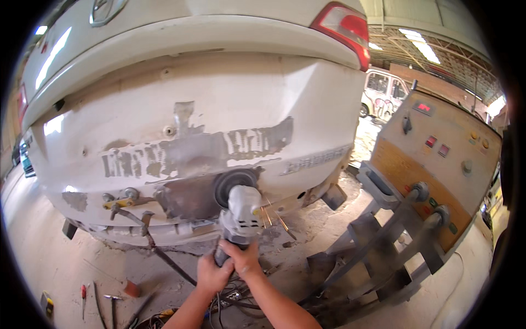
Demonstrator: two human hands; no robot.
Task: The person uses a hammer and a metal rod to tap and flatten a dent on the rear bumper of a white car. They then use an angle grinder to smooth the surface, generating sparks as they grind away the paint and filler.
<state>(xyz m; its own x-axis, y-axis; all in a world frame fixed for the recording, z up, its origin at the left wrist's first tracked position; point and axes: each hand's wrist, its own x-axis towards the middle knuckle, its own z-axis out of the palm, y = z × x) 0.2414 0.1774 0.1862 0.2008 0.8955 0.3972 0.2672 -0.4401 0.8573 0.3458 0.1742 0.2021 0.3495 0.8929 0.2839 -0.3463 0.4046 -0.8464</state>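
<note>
Both my hands grip an angle grinder (244, 211) by its dark body. My left hand (213, 274) is wrapped round the rear end, and my right hand (245, 259) closes round it just above. The grinder's dark round disc (234, 185) lies against the lower rear panel of a white car (323, 104), at the right edge of a bare, brownish metal patch (186, 197). Orange sparks (274, 216) fly off to the right of the grinder head. Above the disc, a band of scraped grey metal (203, 148) with streaks of paint runs across the panel.
A clamp (129, 202) with a thick cable is fixed at the panel's lower left. On the right stands a control box (438, 159) with two heavy cables. Screwdriver (84, 293), hammer (113, 301) and tangled cables lie on the dusty floor. Another vehicle (383, 93) stands behind.
</note>
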